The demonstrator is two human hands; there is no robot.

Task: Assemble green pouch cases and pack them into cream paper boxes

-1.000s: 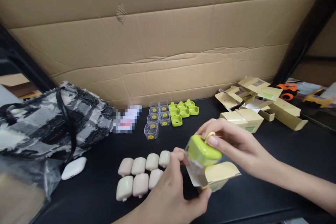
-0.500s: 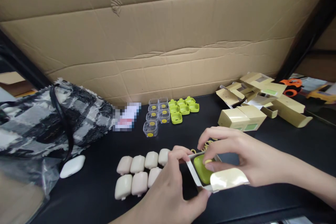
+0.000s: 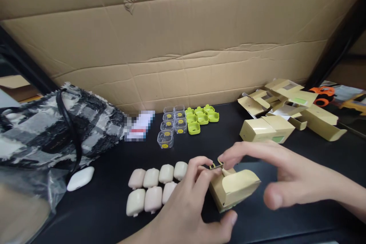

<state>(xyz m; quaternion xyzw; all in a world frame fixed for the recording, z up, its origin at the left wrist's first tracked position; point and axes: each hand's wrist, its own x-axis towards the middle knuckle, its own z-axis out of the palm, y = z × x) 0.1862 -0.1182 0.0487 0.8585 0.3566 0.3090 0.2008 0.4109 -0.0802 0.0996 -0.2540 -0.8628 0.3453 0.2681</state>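
At five o'clock, closing the box (image 3: 219, 197) is, I judge, underway. Left hand (image 3: 193, 198): half-curled, fingers touching, thumb clear. Right hand (image 3: 288, 171): spread, fingertips perhaps touching far edge. Raised flap (image 3: 241, 183) calls for folding.

Box (image 3: 236, 190) between left hand (image 3: 193, 194) and right hand (image 3: 277, 166), near the front of a surface (image 3: 107, 202).
Left of it, cases (image 3: 153, 199) in two rows; behind them, cups (image 3: 165, 139), with trays (image 3: 202, 119) at their right. A bag (image 3: 95, 120) lies far left, cartons (image 3: 318, 120) back right, a cardboard panel (image 3: 183, 26) across the back.
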